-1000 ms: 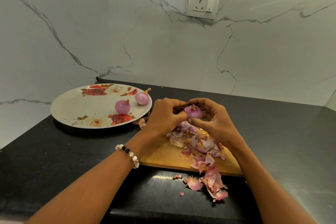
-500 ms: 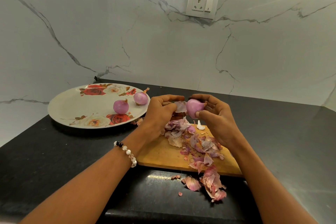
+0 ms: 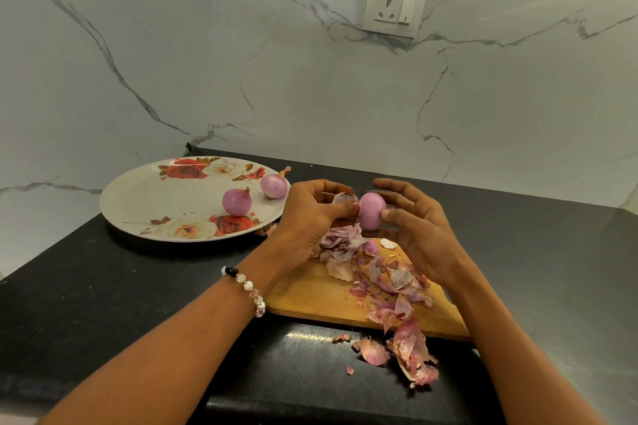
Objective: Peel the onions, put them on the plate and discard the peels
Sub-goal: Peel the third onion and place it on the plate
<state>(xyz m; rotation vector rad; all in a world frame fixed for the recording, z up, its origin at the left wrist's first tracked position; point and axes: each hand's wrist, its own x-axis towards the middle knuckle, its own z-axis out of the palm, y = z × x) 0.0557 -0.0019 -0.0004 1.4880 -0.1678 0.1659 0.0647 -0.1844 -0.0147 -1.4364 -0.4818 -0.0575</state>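
Peel (image 3: 343, 198) now pulled off onion (image 3: 371, 210); black counter (image 3: 103, 304), marble wall (image 3: 310, 79).

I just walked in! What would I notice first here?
Two hands, the left hand and right hand, hold a shiny pink peeled onion above a wooden cutting board strewn with papery purple peels. Left of them sits a white rose-patterned plate.

Bare bench lay right of the hands (image 3: 362, 217).
Left stood the plate (image 3: 145, 203); beneath, peels (image 3: 386, 279) cluttered the board (image 3: 310, 290).
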